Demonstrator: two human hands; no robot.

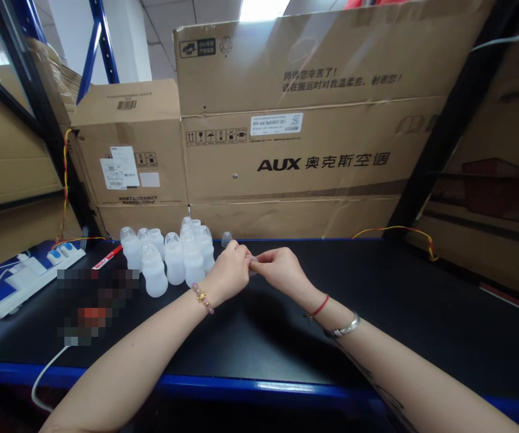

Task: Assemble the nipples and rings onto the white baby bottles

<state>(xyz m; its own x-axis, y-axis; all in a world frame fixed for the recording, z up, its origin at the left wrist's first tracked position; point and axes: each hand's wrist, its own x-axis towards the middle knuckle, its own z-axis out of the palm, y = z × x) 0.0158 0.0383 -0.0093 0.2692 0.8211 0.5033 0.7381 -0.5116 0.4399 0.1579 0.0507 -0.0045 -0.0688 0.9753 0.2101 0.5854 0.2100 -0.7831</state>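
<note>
My left hand (231, 272) and my right hand (281, 270) meet above the black tabletop, fingers closed in a pinch. Between the fingertips is something small and pale, mostly covered, and I cannot make out its kind. Just behind my left hand a clear dome cap (227, 239) shows. Several frosted white baby bottles (154, 273) with clear domed caps stand upright in a cluster to the left of my left hand. Another baby bottle (193, 264) is nearest to that hand, partly overlapped by it.
A red marker (106, 257) and a white power strip (33, 282) lie at the left. Beside them is a blurred-out object (99, 307) with a white cable. Large cardboard boxes (322, 198) wall off the back of the black table (421, 300). Its front edge is blue.
</note>
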